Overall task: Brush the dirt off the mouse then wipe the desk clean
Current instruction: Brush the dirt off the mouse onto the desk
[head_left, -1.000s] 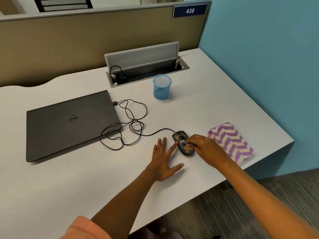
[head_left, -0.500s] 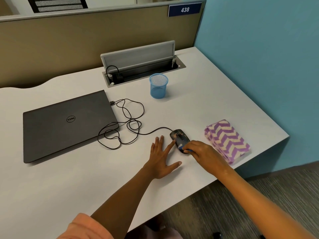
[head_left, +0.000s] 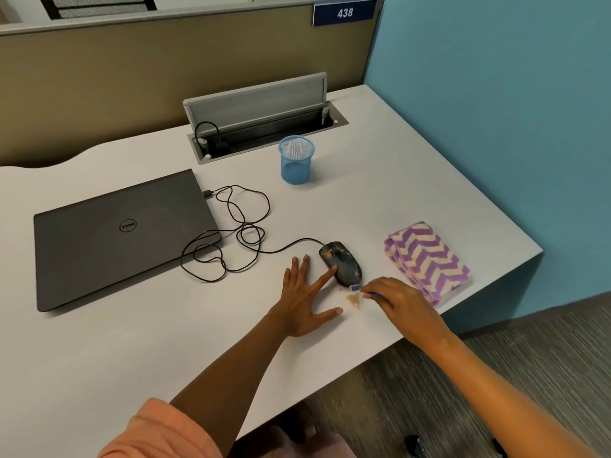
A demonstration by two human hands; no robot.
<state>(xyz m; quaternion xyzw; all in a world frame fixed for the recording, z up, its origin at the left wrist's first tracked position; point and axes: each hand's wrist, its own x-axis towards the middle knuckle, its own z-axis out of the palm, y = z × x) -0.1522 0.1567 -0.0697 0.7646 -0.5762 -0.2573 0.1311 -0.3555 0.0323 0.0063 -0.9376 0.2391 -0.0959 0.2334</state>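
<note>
A black wired mouse (head_left: 342, 262) lies on the white desk (head_left: 132, 342), its top speckled with tan dirt. My left hand (head_left: 304, 299) rests flat beside it with fingers spread, the index fingertip touching the mouse's left side. My right hand (head_left: 395, 300) grips a small blue brush (head_left: 358, 288), whose white bristle end sits on the desk just off the mouse's near end. A small heap of tan dirt (head_left: 354, 300) lies on the desk below the bristles. A folded purple-and-cream zigzag cloth (head_left: 426, 259) rests to the right of the mouse.
A closed dark laptop (head_left: 122, 236) lies at the left, with the mouse's cable (head_left: 238, 233) looped beside it. A blue mesh cup (head_left: 296, 160) stands behind, before an open cable hatch (head_left: 264, 120). The desk's front edge runs just below my right hand.
My right hand drew the brush back along the mouse and off its near end, leaving a heap of dirt on the desk. My left hand stayed in place.
</note>
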